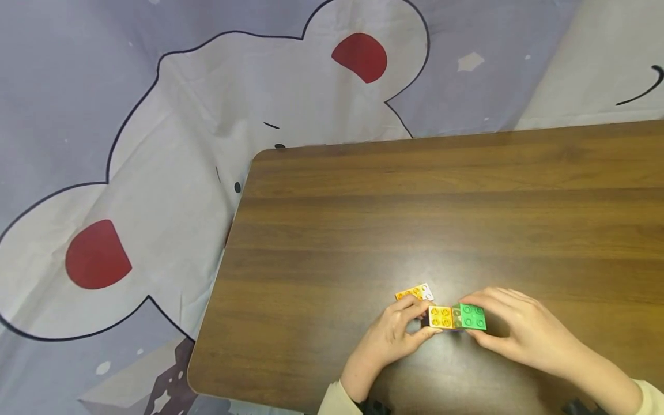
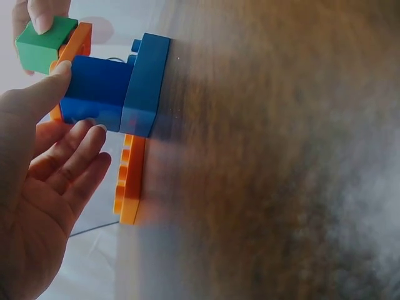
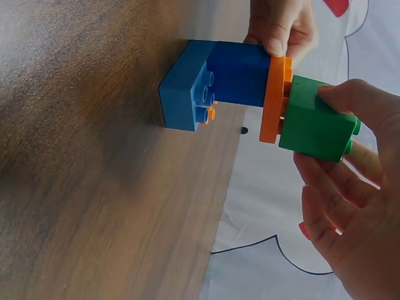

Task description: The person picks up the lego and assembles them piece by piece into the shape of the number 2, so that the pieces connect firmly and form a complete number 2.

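A small stack stands on the table: a lighter blue brick (image 2: 147, 84) at the bottom, a dark blue brick (image 2: 97, 90) on it, then a thin orange plate (image 3: 272, 100) across the top. My left hand (image 1: 396, 331) grips the stack at its left, thumb and fingers near the dark blue brick and orange plate. Between thumb and fingers, my right hand (image 1: 524, 328) pinches a green brick (image 3: 315, 119). The green brick sits slightly tilted over the plate's right end, with some plate studs showing in the narrow gap beneath it.
Behind the left hand, another orange plate (image 1: 410, 292) lies flat on the wooden table (image 1: 441, 219), a pale patch at its right end. A curtain (image 1: 176, 132) with cartoon bears hangs along the table's far and left edges.
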Available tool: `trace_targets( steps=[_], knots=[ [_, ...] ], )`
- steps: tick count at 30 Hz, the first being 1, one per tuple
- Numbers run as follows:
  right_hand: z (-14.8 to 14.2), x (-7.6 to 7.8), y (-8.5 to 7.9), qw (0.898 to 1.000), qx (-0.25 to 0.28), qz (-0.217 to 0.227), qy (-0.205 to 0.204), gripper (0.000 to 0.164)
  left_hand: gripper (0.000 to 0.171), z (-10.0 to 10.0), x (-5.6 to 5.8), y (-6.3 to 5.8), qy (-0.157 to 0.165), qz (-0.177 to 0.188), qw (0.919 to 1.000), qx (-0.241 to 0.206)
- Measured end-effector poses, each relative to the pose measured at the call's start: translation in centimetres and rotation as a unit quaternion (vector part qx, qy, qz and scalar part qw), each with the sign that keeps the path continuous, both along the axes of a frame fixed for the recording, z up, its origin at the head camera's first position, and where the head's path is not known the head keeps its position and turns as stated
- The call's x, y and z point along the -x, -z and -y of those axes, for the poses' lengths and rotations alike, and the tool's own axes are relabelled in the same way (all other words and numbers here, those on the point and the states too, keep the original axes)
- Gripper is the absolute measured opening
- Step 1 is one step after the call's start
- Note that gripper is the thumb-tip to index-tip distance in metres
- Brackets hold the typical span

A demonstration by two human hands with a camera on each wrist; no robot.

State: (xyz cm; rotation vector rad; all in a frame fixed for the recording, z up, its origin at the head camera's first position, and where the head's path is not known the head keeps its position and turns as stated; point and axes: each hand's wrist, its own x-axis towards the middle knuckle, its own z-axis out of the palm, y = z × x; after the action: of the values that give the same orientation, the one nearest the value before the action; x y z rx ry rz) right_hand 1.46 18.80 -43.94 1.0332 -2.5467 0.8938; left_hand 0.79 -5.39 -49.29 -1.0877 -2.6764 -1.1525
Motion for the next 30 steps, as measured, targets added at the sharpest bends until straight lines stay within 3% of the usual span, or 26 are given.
trace_targets(
  steps=[13, 17, 30],
  knots=[
    [0.2, 0.0, -0.9, 0.999, -0.026, -0.021, -0.008, 0.040, 0.032, -0.2, 0.3, -0.1, 0.021, -0.009, 0.9994, -0.025],
    [0.3, 0.1, -0.7, 1.000, -0.019, -0.019, -0.012, 0.040, 0.035, -0.2, 0.3, -0.1, 0.019, -0.019, 0.9995, -0.013],
    [0.3, 0.6, 0.4, 0.996, 0.073, -0.015, -0.046, 0.039, 0.035, -0.2, 0.1, -0.2, 0.006, -0.022, 0.9996, -0.016]
  ],
)
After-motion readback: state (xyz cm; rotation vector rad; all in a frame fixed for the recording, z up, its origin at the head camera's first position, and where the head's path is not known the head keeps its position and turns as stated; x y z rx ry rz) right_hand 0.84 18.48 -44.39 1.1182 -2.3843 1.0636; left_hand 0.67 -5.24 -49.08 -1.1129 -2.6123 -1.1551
